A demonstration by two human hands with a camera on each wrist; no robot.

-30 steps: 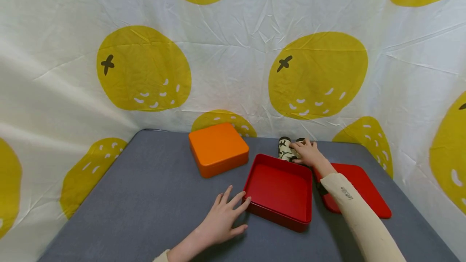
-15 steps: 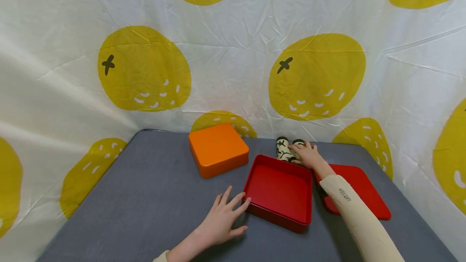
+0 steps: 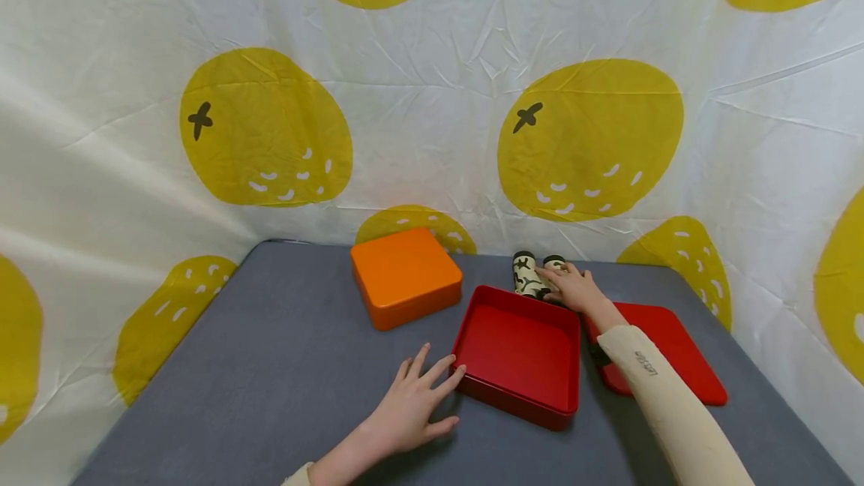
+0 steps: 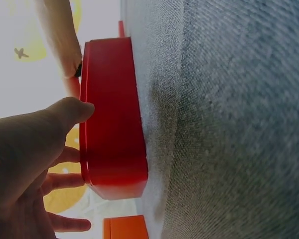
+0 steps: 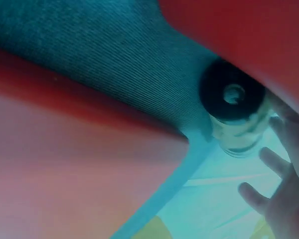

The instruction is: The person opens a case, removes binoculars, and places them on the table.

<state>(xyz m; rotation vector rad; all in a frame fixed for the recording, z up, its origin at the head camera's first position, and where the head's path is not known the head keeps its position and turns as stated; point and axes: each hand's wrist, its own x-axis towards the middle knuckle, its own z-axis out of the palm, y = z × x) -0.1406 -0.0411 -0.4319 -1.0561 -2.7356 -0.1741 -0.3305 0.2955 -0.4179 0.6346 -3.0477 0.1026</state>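
Observation:
A pair of cream binoculars (image 3: 525,276) with black markings and black ends lies behind an uncovered red box (image 3: 516,403). My right hand (image 3: 574,289) reaches over the box's back right corner and rests on the right barrel, covering much of it. In the right wrist view, loosely spread fingers of the right hand (image 5: 286,194) lie beside the binoculars (image 5: 235,132); part of the hand is hidden. My left hand (image 3: 408,407) is spread at the box's front left corner. The left wrist view shows the left thumb and fingertips along the rim of the box (image 4: 112,109).
A flat red lid (image 3: 675,355) lies right of the box, partly under the right forearm. An orange box (image 3: 408,268) stands at the back left. Behind the grey table (image 3: 256,366) hangs a white curtain (image 3: 432,141) with yellow fruit prints.
The binoculars have shifted very slightly to the left under the right hand. My left hand and the boxes have stayed in place.

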